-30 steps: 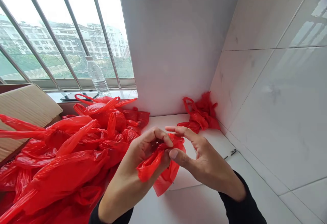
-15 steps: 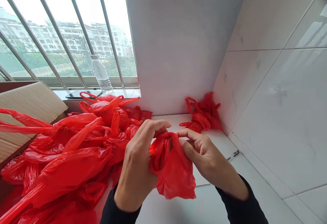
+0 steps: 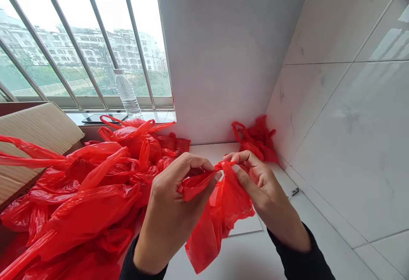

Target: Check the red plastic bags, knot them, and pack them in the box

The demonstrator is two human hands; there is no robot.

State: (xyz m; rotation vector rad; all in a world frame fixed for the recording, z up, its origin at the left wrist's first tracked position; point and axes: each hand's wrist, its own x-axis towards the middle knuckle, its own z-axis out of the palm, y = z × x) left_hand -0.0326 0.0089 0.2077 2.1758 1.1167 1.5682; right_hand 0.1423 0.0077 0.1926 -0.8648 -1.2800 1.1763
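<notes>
Pinches the top of a red plastic bag (image 3: 220, 216) between narrowed thumb and fingers of the left hand (image 3: 169, 212) and, just beside, likewise with the right hand (image 3: 260, 182). Lets the bag's body hang below the fingertips. Has heaped red bags (image 3: 89, 203) left of the fingers, a red bundle (image 3: 260, 137) beyond the right ones.

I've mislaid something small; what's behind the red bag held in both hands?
Behind the red bag, a white panel shows, with red plastic farther back in the corner. Anything directly behind the bag or left hand is covered.
</notes>
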